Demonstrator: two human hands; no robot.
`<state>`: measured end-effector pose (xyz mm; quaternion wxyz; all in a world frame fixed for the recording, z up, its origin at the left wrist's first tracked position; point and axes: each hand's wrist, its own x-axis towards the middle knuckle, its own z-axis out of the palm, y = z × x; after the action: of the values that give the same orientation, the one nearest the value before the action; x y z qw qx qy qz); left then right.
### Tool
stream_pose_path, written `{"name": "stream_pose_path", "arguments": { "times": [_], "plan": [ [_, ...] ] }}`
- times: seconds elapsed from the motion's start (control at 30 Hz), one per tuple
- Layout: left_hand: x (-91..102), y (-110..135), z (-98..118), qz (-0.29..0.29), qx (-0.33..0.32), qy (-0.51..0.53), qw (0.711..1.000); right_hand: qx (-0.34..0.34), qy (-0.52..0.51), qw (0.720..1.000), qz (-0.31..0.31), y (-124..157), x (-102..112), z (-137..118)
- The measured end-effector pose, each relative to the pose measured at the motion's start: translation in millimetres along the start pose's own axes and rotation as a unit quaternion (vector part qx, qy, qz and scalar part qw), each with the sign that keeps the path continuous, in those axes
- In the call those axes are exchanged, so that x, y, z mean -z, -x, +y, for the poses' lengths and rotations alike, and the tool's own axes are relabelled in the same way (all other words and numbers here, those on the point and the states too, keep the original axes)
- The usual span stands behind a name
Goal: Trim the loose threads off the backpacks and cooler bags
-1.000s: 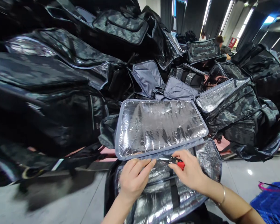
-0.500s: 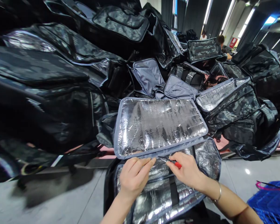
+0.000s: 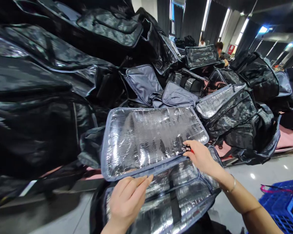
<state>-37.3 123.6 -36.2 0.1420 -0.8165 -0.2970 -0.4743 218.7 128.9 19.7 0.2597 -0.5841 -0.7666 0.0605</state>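
A bag with a silver foil lining lies open in front of me, its lid folded back with grey-blue edging. My left hand is closed in a pinch at the seam where the lid meets the body; what lies between its fingertips is hidden. In my right hand is a small pair of thread snips, red at the handle and dark toward the tip, held above the lid's lower right part. A black strap crosses the foil inside the bag body.
Dark camouflage bags are heaped behind and to the left, among them a large bag. Another foil-lined bag stands open at right. A blue plastic crate sits on the floor at lower right. A person is in the background.
My right hand has lifted the snips away from the seam, up and to the right over the lid. My left hand stays pinched at the seam. The whole view has shifted somewhat.
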Motion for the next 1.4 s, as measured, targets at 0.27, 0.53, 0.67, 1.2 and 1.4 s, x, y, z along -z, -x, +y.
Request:
{"name": "stream_pose_path", "arguments": {
  "times": [0.27,0.53,0.67,1.2,1.4],
  "plan": [
    [2.4,-5.6,5.7,-0.021,-0.021,-0.001,1.000,0.052,0.057,0.994,-0.081,-9.3,-10.0,14.2],
    [6.2,-55.3,-11.7,-0.141,0.053,0.026,0.988,0.007,0.111,0.984,-0.142,-39.7,6.1,-10.2],
    [-13.8,-70.7,-21.8,-0.159,0.057,0.045,0.985,-0.007,0.106,0.973,-0.202,-55.4,19.0,-18.9],
    [-37.3,-95.5,-18.1,-0.430,0.265,0.003,0.863,0.042,0.082,0.991,-0.097,-47.0,26.3,-4.7],
    [-34.4,-99.9,-15.2,-0.432,0.275,0.008,0.859,0.273,0.199,0.941,0.026,-32.5,29.1,-3.6]
  ]
}}
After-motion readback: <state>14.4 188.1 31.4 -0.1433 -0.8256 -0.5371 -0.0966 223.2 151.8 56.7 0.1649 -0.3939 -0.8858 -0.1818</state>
